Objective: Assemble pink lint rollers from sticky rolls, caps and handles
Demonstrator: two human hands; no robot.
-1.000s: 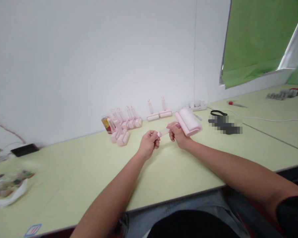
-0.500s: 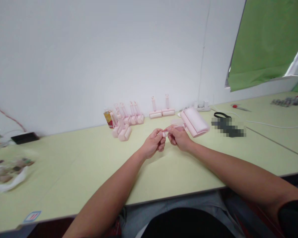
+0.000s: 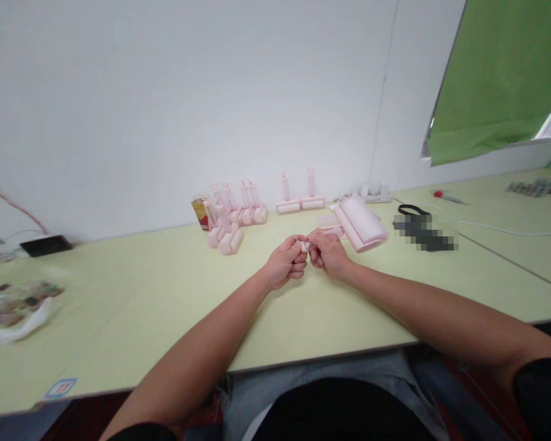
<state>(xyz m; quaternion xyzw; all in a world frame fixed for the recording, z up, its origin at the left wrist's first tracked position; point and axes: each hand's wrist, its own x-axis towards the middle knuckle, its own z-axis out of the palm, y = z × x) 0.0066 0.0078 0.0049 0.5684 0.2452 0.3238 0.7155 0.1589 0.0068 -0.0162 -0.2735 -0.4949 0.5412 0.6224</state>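
Both hands meet over the middle of the pale green table (image 3: pixel 119 318). My right hand (image 3: pixel 330 254) is wrapped round the handle of a pink lint roller (image 3: pixel 360 223), whose wide roller head points away to the right, just above the table. My left hand (image 3: pixel 287 263) pinches the near end of that handle, fingers curled closed. The handle is mostly hidden between the two hands.
Several more pink lint rollers (image 3: pixel 234 217) stand along the wall, with two upright ones (image 3: pixel 300 199) further right and a small drink carton (image 3: pixel 201 213) beside them. A power strip (image 3: pixel 374 195), a black strap (image 3: pixel 416 214) and a white cable (image 3: pixel 509 231) lie right. A plastic bag (image 3: pixel 13 306) sits far left.
My left hand slid along the handle until it met my right hand. The roller head dropped lower toward the table. My view shifted slightly to the right.
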